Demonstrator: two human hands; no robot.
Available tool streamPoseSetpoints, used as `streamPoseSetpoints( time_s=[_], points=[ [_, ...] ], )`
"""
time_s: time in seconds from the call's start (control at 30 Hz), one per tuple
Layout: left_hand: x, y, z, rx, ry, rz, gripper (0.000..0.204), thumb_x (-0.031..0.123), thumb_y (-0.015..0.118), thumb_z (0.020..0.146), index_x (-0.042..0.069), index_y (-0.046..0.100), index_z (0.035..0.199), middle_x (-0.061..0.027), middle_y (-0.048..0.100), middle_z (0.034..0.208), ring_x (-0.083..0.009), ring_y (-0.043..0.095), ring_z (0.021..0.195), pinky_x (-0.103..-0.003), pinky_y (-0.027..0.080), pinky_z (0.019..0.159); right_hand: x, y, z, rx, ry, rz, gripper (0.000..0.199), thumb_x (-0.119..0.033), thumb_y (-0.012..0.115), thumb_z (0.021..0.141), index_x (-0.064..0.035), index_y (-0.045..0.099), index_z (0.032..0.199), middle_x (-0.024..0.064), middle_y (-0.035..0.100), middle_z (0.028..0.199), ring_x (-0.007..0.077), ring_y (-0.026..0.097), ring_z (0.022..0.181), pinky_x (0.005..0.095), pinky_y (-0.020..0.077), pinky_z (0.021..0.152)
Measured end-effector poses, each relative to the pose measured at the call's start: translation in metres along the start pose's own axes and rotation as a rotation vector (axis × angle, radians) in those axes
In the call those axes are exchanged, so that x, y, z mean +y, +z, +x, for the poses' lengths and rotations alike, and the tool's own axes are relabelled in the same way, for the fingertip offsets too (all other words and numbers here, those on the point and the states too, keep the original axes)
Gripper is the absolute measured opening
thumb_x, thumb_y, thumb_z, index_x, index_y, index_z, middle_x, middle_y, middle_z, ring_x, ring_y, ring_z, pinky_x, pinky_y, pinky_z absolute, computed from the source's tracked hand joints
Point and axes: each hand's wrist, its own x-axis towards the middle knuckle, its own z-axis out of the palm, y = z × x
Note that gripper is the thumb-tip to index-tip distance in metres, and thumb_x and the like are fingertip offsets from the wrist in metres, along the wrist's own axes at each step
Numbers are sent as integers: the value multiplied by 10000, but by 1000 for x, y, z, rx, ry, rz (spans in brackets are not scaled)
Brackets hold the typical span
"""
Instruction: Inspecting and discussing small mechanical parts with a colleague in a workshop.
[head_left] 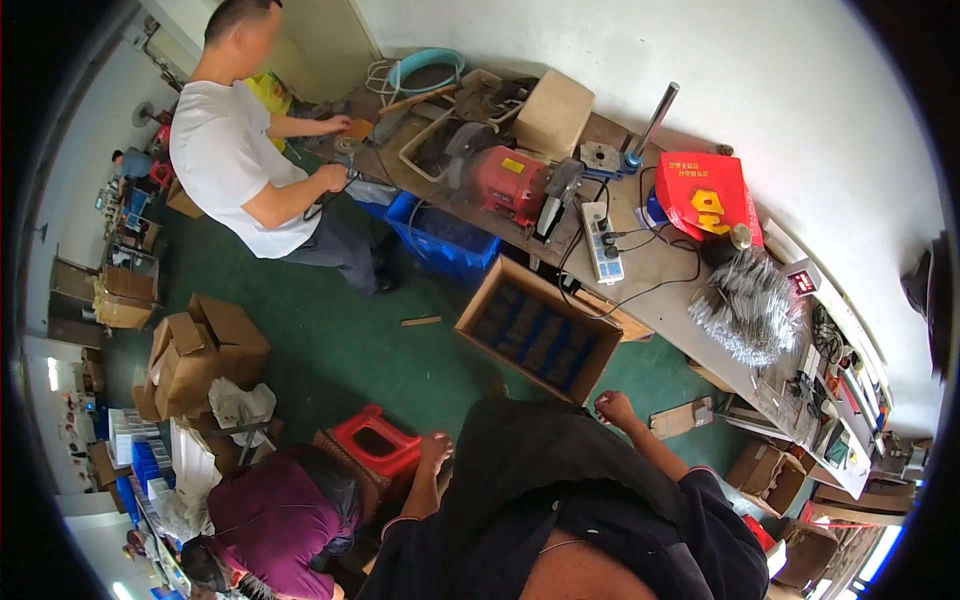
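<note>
My left hand hangs beside my dark apron, fingers curled in, close to a red plastic stool. Nothing shows in it. On the other side, my right hand is also curled, with nothing visible in it, just off the near right corner of an open cardboard box. Inside that box lie grey and blue pieces in rows; their kind is too small to tell. Neither hand visibly touches the box or the stool.
Along the wall a workbench carries a red grinding machine, a power strip, a red bag and a bundle of thin metal rods. A blue crate stands below. One person works at left; another bends over nearby.
</note>
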Motion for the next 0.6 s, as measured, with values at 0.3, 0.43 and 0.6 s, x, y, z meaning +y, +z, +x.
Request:
streamPoseSetpoints(
  time_s=[0.3,0.43,0.6],
  points=[
    [-4,6,-4,26,46,58,138,106,564,904,18,645,973,-55,618,730,-136,593,576,-241,438,453,-2,2,-10,32,-28,7,252,-233,585,856,3,667,890,102,683,683,183,671,573,327,546,553],
    [-2,12,-3,43,15,62,125,106,563,907,30,645,961,-39,601,711,-133,584,574,-239,436,457,-4,1,-12,33,-30,7,250,-223,583,864,8,669,900,102,686,690,185,674,580,330,551,559],
    [0,14,-5,47,-13,71,87,18,532,909,54,608,933,-14,562,709,-102,510,561,-241,396,459,-9,-3,-17,3,1,22,207,-172,611,850,8,671,935,97,703,775,180,680,614,322,563,549]
  ],
)
